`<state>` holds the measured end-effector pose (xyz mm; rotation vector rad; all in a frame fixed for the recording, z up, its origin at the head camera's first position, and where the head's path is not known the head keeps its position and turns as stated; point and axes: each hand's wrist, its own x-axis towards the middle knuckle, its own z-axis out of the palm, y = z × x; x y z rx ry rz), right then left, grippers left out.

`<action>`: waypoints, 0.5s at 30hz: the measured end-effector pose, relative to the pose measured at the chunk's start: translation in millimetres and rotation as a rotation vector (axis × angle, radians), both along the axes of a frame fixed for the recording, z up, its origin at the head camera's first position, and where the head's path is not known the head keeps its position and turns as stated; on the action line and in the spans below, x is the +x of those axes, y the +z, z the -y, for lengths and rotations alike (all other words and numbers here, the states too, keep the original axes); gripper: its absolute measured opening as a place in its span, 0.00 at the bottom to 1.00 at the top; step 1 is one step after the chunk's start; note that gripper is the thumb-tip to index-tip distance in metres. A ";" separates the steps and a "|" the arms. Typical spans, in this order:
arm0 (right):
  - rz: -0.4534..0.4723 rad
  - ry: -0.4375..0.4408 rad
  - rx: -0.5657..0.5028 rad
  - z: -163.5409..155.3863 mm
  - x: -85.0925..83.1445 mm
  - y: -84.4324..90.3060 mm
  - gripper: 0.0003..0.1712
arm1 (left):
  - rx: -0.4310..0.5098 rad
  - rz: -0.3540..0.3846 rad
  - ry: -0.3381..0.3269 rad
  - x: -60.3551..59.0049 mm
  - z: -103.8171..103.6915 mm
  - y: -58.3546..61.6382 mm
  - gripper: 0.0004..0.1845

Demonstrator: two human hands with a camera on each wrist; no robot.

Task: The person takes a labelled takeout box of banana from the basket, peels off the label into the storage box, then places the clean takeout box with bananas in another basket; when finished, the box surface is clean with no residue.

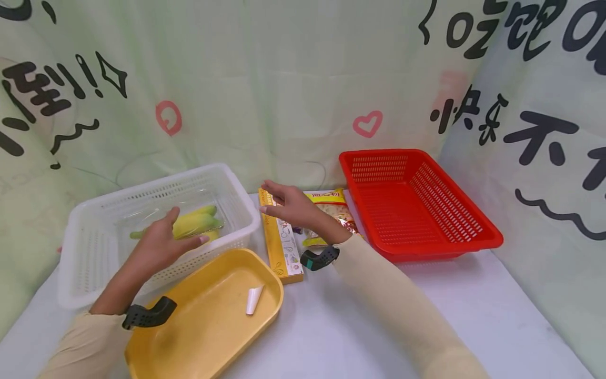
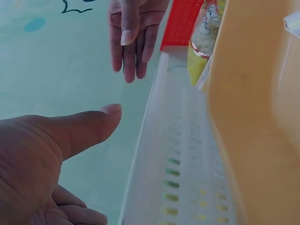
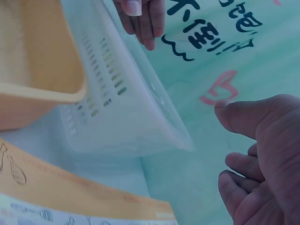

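My left hand [image 1: 161, 246] hovers over the white perforated basket [image 1: 78, 231], thumb spread from the fingers and nothing held. Inside that basket lies corn [image 1: 195, 223] in clear wrapping, partly hidden behind the hand. My right hand [image 1: 292, 208] is above an orange-and-white flat box [image 1: 279, 247], its thumb apart from loosely bent fingers, with no object between them. In the left wrist view, the right hand's fingers extend beyond the basket wall. A yellow food bag [image 1: 338, 210] lies beside the box, partly covered by the right wrist.
On the right stands a red plastic basket [image 1: 402, 202]. A shallow yellow tray [image 1: 203, 316] sits in front of the white basket, holding a small white curled piece [image 1: 254, 300]. Behind everything hangs a pale green curtain [image 1: 284, 79] with black lettering.
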<state>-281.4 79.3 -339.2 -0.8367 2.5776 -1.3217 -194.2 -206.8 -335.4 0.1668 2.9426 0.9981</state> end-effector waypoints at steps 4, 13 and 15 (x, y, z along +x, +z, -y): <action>0.024 -0.075 -0.011 -14.5 2.6 3.5 0.43 | 0.016 0.011 -0.015 -4.9 -10.1 0.7 0.59; -0.005 -0.168 -0.011 -43.3 2.0 11.6 0.40 | 0.055 0.003 -0.035 -17.3 -17.8 3.8 0.57; -0.010 -0.178 -0.022 -49.9 1.3 13.3 0.38 | 0.088 0.018 -0.034 -20.5 -17.2 5.0 0.56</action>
